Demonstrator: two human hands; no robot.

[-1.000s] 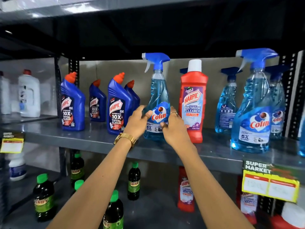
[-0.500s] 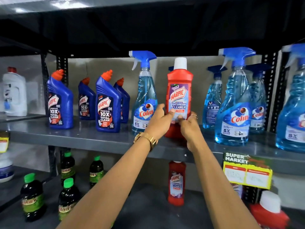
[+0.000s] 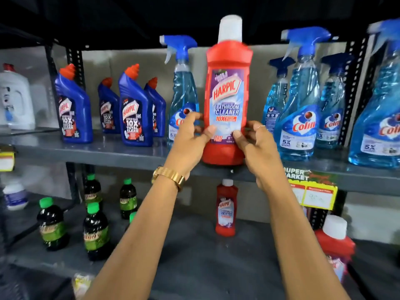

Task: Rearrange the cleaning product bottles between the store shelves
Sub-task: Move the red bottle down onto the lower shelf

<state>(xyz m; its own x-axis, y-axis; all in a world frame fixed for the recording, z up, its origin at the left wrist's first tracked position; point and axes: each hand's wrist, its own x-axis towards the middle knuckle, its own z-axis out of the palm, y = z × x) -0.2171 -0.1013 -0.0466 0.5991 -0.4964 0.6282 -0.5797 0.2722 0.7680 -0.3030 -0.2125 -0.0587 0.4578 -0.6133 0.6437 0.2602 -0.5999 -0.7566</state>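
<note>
- Grey metal store shelves fill the view, with the upper shelf point(image 3: 121, 151) running across at the level of the hands and a dark lower shelf point(image 3: 194, 245) beneath the forearms.
- Left hand point(image 3: 190, 139) is curled around the left side of the red Harpic bathroom cleaner bottle point(image 3: 227, 94); its thumb lies across the lower edge of the label and its fingers wrap behind the bottle. A gold watch point(image 3: 170, 176) sits on that wrist.
- Right hand point(image 3: 255, 141) grips the right side of the same bottle, thumb on the label front, fingers bent around the back, a ring showing on one finger.
- Both hands are closed on the bottle low down, near its base.
- Held between the hands, the bottle stands upright with its white cap at the top and its label facing the camera; its rounded red base is at the front edge of the upper shelf, and whether it rests there or is just lifted I cannot tell.
- Just left of the left hand and partly behind it stands a blue Colin spray bottle point(image 3: 183, 87); further left are blue Harpic toilet cleaner bottles point(image 3: 135, 109) with orange caps.
- Right of the right hand stand more Colin spray bottles point(image 3: 300, 100).
- Below the hands, on the lower shelf, a second red Harpic bottle point(image 3: 226, 208) stands upright, with green-capped dark bottles point(image 3: 95, 230) off to the left.
</note>
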